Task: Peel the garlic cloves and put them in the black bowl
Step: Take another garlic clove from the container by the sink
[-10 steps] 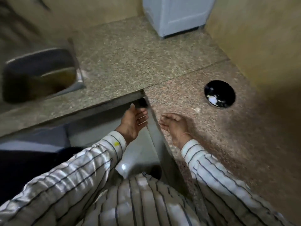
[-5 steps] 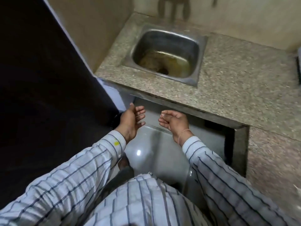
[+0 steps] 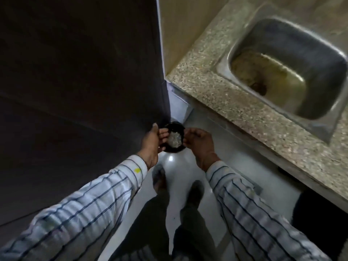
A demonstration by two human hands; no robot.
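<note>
The person looks down past both striped sleeves at a pale glossy floor [image 3: 222, 187], where two feet show below the wrists. The left hand [image 3: 152, 142] is held out with palm turned inward, thumb up and fingers fairly straight, spread loosely. The right hand [image 3: 199, 144] faces it, fingers curled inward; whether they pinch anything cannot be told. Between the two hands, which stay apart, sits a black round vessel [image 3: 174, 127] with pale flaky scraps [image 3: 175, 140] inside. Whether either hand touches it, or whether it stands on the floor, cannot be told. A dark panel [image 3: 75, 72] fills the left. To the right a speckled stone surface [image 3: 203, 87] carries a stained steel sink [image 3: 224, 70].
</note>
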